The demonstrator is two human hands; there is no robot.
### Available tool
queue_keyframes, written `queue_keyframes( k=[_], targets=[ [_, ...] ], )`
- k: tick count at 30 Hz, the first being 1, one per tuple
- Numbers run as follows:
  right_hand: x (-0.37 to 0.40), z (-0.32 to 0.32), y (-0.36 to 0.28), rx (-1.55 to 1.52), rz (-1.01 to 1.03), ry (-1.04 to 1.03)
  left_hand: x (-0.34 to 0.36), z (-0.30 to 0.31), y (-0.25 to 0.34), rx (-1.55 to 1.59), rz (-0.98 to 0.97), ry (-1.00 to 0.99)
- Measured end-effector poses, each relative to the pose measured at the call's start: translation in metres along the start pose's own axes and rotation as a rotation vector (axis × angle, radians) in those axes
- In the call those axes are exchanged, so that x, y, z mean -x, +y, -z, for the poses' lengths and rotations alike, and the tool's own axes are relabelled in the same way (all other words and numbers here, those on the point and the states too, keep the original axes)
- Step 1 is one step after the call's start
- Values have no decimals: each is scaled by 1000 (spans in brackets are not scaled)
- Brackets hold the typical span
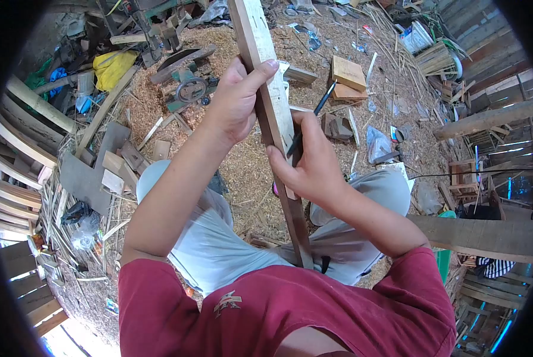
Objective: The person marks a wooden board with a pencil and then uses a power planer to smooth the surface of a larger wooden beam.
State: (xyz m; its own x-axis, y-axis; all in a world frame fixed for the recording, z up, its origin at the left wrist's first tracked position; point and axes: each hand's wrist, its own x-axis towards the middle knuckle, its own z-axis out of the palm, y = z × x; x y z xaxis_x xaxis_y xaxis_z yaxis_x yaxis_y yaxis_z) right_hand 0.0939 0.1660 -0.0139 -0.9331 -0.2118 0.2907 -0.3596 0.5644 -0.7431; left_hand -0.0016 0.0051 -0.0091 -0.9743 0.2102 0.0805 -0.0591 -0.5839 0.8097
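Observation:
A long wooden beam (265, 77) runs from the top of the view down between the knees, with dark slots or marks on its pale face. My left hand (241, 98) is wrapped round its left side, the thumb lying across the pale face. Lower down, my right hand (308, 157) holds a dark pencil or pen (324, 100) whose lower end is at the beam's face. The right thumb and fingers are closed round the pencil and rest against the wood.
Wooden blocks (348, 74) lie on the shaving-covered floor ahead. A machine part with a round wheel (191, 90) stands at the left, near a yellow bag (113, 70). A plank (486, 235) extends at the right, and a white bucket (416, 37) lies farther back.

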Motion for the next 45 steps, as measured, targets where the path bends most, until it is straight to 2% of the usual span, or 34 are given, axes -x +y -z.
queue_keyframes(
  k=[11,14,17,45],
  targets=[
    [26,12,10,183,-32,-180,2,-7,-3,-40,9,88],
    [27,13,11,172,-10,-166,1,-10,-6,-29,10,80],
    [27,12,9,94,-74,-181,1,-9,-5,-39,33,23],
    [31,14,7,74,-59,-189,10,-15,1,-35,39,75]
  ],
)
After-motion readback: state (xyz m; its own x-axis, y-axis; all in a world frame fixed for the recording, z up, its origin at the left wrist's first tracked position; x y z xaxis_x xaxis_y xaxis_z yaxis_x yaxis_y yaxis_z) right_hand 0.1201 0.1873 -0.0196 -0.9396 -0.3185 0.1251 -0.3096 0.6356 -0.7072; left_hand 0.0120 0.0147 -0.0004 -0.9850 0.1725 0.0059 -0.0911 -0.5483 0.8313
